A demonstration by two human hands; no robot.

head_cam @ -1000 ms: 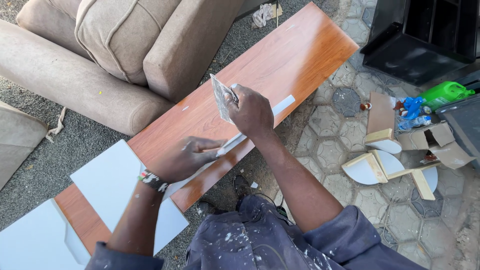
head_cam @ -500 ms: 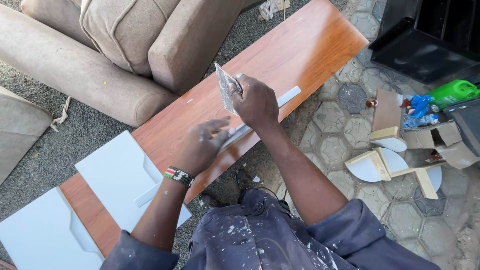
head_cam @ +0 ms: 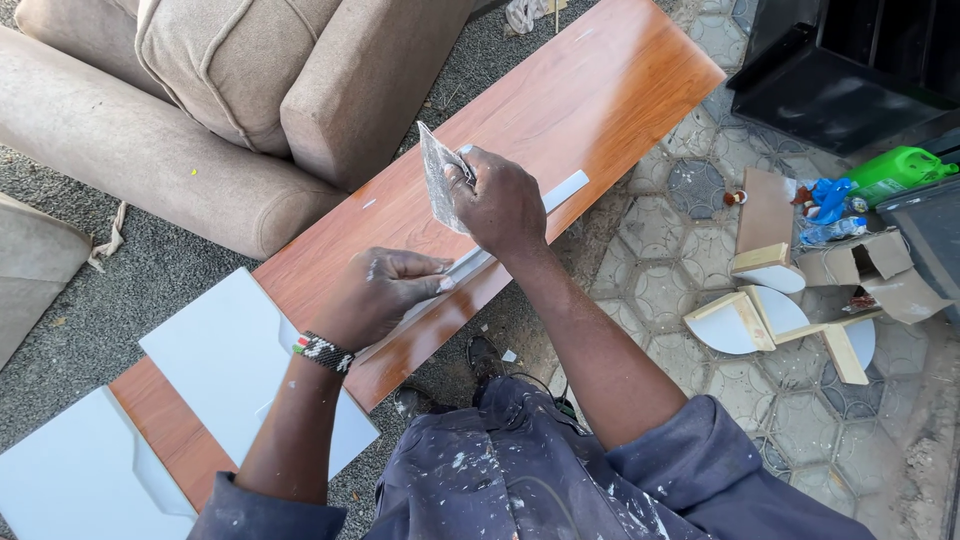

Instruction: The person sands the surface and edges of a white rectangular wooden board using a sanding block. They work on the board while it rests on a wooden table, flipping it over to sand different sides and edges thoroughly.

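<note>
Scraper in my right hand, white strip under my left

My right hand (head_cam: 500,200) has its fingers (head_cam: 462,170) curled tight around a smeared metal scraper (head_cam: 437,178), blade tilted up just above the wood-grain board (head_cam: 560,110). My left hand (head_cam: 385,295) lies loosely bent, fingertips pressing the white edge strip (head_cam: 565,190) that runs along the board's near edge beneath both hands.
</note>
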